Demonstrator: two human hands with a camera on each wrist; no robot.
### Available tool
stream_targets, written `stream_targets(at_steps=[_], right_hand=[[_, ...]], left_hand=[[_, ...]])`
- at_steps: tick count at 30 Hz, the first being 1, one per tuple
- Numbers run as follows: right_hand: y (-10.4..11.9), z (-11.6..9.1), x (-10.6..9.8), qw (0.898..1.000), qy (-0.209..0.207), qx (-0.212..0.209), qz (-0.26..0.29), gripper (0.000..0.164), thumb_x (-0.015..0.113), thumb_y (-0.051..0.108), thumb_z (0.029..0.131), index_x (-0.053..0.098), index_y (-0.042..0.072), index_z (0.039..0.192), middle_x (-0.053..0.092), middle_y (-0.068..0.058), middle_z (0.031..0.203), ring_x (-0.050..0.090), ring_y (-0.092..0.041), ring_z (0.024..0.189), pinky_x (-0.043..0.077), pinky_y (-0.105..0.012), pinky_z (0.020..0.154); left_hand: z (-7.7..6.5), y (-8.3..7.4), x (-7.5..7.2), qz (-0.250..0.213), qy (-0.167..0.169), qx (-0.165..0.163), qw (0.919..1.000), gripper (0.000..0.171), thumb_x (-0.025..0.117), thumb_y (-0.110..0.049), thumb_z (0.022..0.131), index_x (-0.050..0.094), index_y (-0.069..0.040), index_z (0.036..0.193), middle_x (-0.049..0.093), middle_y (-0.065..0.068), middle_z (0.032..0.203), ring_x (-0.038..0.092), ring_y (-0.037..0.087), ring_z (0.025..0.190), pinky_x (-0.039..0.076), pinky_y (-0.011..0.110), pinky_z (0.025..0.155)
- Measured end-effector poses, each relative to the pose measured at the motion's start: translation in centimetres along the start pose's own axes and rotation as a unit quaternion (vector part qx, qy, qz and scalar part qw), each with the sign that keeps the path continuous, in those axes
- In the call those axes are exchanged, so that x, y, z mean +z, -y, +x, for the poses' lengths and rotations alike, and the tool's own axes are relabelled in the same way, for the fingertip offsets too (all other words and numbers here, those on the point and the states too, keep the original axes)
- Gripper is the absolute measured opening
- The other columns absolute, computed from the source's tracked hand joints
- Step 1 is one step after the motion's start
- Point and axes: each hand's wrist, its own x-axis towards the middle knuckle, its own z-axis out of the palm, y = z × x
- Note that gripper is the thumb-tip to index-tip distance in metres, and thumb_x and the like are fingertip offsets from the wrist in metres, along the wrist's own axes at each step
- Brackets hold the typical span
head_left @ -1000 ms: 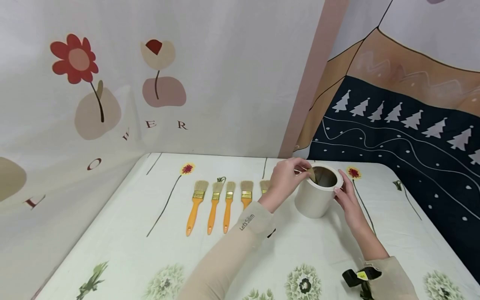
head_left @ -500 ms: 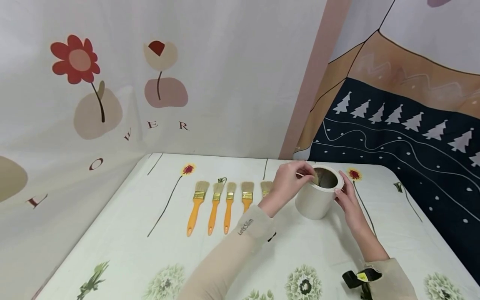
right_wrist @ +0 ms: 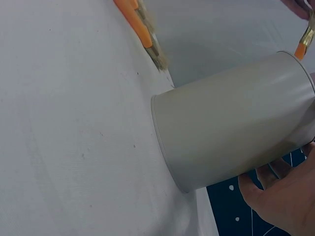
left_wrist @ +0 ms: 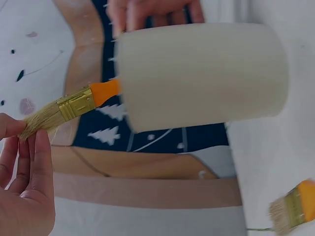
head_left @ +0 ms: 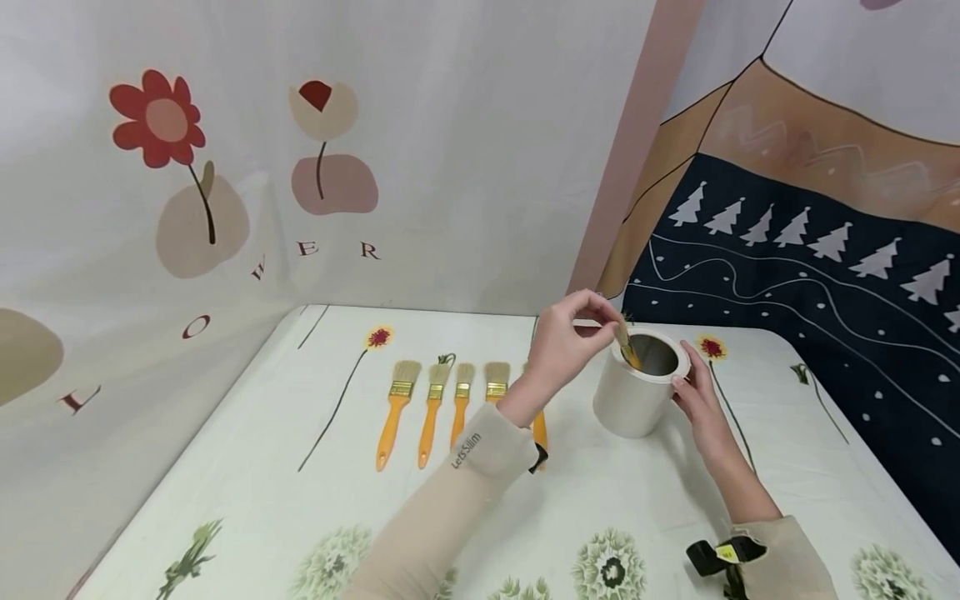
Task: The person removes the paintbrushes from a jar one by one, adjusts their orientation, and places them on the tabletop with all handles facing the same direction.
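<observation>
My left hand (head_left: 558,346) pinches a paintbrush (head_left: 624,337) by its pale bristles, above the rim of an off-white cylindrical container (head_left: 632,404). In the left wrist view the brush (left_wrist: 76,104) tilts, with its gold ferrule outside the mouth and its orange handle running inside, where the rest of it is hidden. My right hand (head_left: 708,408) grips the container's right side near the rim, thumb in front. Seen from the right wrist, the fingers of that hand (right_wrist: 278,201) lie along the container's wall. The container stands upright on the table.
Left of the container, several orange-handled paintbrushes (head_left: 388,425) lie in a row on the flower-print tablecloth (head_left: 255,517), bristles pointing away. My left forearm partly covers the row. A printed curtain (head_left: 465,167) hangs behind the table, and a dark tree-patterned cloth (head_left: 810,275) hangs at the right.
My left hand first lowers slightly with the brush, then lifts up and left, so the ferrule and some orange handle now show at the rim. My right hand stays on the container.
</observation>
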Motion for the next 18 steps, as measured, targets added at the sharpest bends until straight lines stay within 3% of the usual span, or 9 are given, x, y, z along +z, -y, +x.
stream_targets(at_steps=[11, 12, 14, 16, 18], right_hand=[[0.1, 0.0, -0.1, 1.000, -0.005, -0.001, 0.001, 0.063, 0.032, 0.039, 0.109, 0.000, 0.027, 0.161, 0.003, -0.014, 0.169, 0.010, -0.036, 0.154, 0.016, -0.063, 0.123], [0.0, 0.0, -0.1, 1.000, -0.004, 0.000, 0.002, 0.063, 0.032, 0.038, 0.109, 0.000, 0.028, 0.161, 0.004, -0.014, 0.169, 0.011, -0.034, 0.154, 0.018, -0.058, 0.124], [0.0, 0.0, 0.0, 1.000, -0.003, -0.001, 0.004, 0.062, 0.033, 0.036, 0.109, 0.001, 0.027, 0.162, 0.005, -0.014, 0.168, 0.013, -0.032, 0.153, 0.024, -0.037, 0.126], [-0.1, 0.0, 0.0, 1.000, -0.003, -0.005, 0.000, 0.062, 0.033, 0.035, 0.109, 0.001, 0.027, 0.162, 0.006, -0.015, 0.168, 0.014, -0.030, 0.152, 0.031, -0.015, 0.116], [-0.1, 0.0, 0.0, 1.000, -0.005, -0.007, -0.003, 0.062, 0.033, 0.035, 0.109, 0.001, 0.027, 0.162, 0.007, -0.016, 0.168, 0.017, -0.028, 0.151, 0.034, -0.001, 0.100]], left_hand=[[0.7, -2.3, -5.3, -0.074, -0.045, 0.003, 0.9962, 0.010, 0.066, 0.001, 0.090, 0.066, 0.000, 0.100, 0.069, 0.015, 0.104, 0.067, 0.019, 0.094, 0.061, 0.028, 0.085], [0.7, -2.3, -5.9, -0.076, -0.049, 0.002, 0.9959, 0.010, 0.066, 0.001, 0.090, 0.066, 0.000, 0.100, 0.069, 0.015, 0.104, 0.067, 0.019, 0.095, 0.061, 0.030, 0.086], [0.6, -2.3, -7.1, -0.072, -0.058, 0.003, 0.9957, 0.010, 0.065, 0.001, 0.090, 0.066, 0.000, 0.100, 0.069, 0.015, 0.102, 0.067, 0.019, 0.094, 0.061, 0.035, 0.087], [0.4, -2.2, -8.3, -0.061, -0.063, 0.003, 0.9961, 0.009, 0.065, 0.000, 0.090, 0.067, -0.001, 0.099, 0.069, 0.015, 0.101, 0.067, 0.018, 0.093, 0.061, 0.037, 0.088], [0.2, -1.9, -9.5, -0.047, -0.064, -0.002, 0.9969, 0.008, 0.065, 0.000, 0.091, 0.067, 0.000, 0.098, 0.069, 0.015, 0.101, 0.067, 0.018, 0.093, 0.061, 0.038, 0.088]])
